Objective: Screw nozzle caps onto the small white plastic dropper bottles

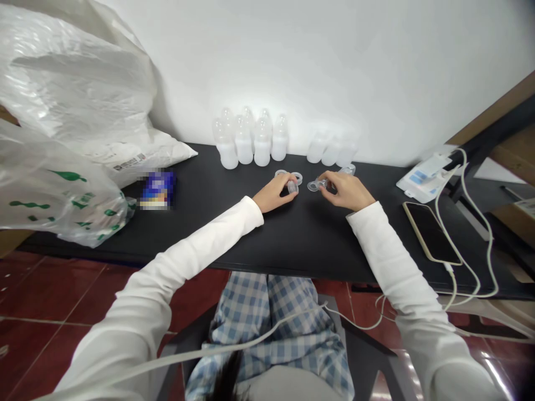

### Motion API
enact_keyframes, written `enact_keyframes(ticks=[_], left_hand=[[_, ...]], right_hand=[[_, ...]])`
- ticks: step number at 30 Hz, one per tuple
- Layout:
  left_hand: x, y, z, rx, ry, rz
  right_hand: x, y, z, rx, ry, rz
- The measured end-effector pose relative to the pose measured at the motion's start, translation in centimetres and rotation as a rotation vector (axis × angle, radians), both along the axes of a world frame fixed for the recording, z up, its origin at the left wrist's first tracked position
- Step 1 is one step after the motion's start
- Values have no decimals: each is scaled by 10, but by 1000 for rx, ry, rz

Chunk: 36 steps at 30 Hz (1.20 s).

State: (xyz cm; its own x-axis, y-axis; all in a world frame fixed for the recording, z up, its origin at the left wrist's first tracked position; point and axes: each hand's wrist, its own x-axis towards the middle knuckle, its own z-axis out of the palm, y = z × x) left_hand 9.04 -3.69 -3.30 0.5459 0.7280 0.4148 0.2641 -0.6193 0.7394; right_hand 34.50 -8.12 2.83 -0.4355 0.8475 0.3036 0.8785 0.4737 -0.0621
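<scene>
Over the black worktop (288, 239), pinched in the left hand (271, 194), a ridged translucent ring (293, 187); pinched in the right hand (346, 190), a clear nipple-like piece (321, 183); on the far side, capped bottles (244, 147) more to the left, other bottles (330, 150) more to the right

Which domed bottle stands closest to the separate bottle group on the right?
The rightmost domed bottle; the others with domes all stand farther left.

A white long-sleeved top (209, 238) of soft, creased fabric covers both arms, its plain cuffs (254, 210) ending at the bare left hand (272, 195) and bare right hand (348, 191). Loose cloth trousers (246, 306) carry blue, grey and white checks.
</scene>
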Motion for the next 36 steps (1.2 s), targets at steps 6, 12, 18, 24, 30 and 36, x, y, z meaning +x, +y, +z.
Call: enact_keyframes(ticks=[6, 12, 18, 24, 30, 36], left_hand=[[-5, 3, 0, 239, 248, 131], [0, 0, 7, 339, 335, 142], [4, 6, 2, 334, 337, 58], [-4, 5, -1, 355, 365, 191], [-4, 3, 3, 327, 230, 403], [-30, 22, 21, 152, -290, 1058]], right_hand=[[3, 2, -2, -108, -39, -65], [5, 6, -6, -234, -84, -138], [4, 6, -8, -186, -113, -106], [-6, 1, -4, 17, -169, -174], [-15, -2, -3, 182, -141, -192], [-25, 3, -20, 251, -81, -111]])
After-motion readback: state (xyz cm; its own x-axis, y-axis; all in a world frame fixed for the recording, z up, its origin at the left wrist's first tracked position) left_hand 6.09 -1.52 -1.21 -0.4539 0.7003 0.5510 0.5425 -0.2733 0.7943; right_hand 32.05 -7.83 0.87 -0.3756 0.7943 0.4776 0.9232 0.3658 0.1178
